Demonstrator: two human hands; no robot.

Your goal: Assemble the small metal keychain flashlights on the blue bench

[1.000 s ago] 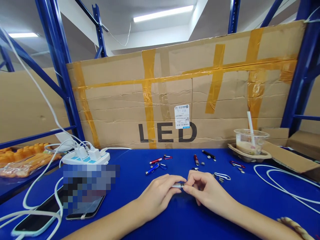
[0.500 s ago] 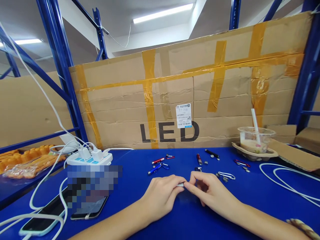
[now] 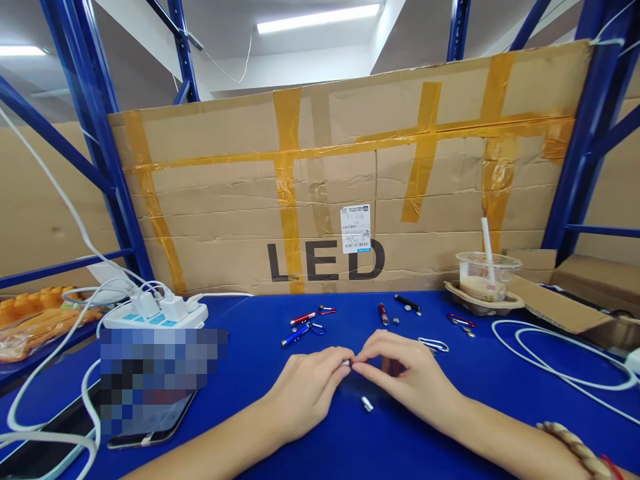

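My left hand (image 3: 307,392) is closed, thumb against fingers, around a small silvery piece (image 3: 346,363) whose end peeks out at the fingertips. My right hand (image 3: 413,369) meets it there, thumb and forefinger pinched together; what they hold, if anything, is too small to name. Just below the hands a short silver-white cylinder-like part (image 3: 367,404) lies on the blue tabletop (image 3: 320,460). Beyond my left hand are a red mini flashlight (image 3: 303,319) and a blue one (image 3: 295,335). A silver carabiner clip (image 3: 434,344) lies behind my right hand.
Farther back lie a short red flashlight tube (image 3: 383,314), a black tube (image 3: 407,303) and a red carabiner (image 3: 461,321). A cup with a straw (image 3: 489,277) stands right, near a coiled white cable (image 3: 555,363). A power strip (image 3: 155,317) and phones (image 3: 170,417) are left.
The short silver-white part now lies on the table below my hands, where nothing lay before. My hands stay together at the fingertips. The whole view has shifted slightly.
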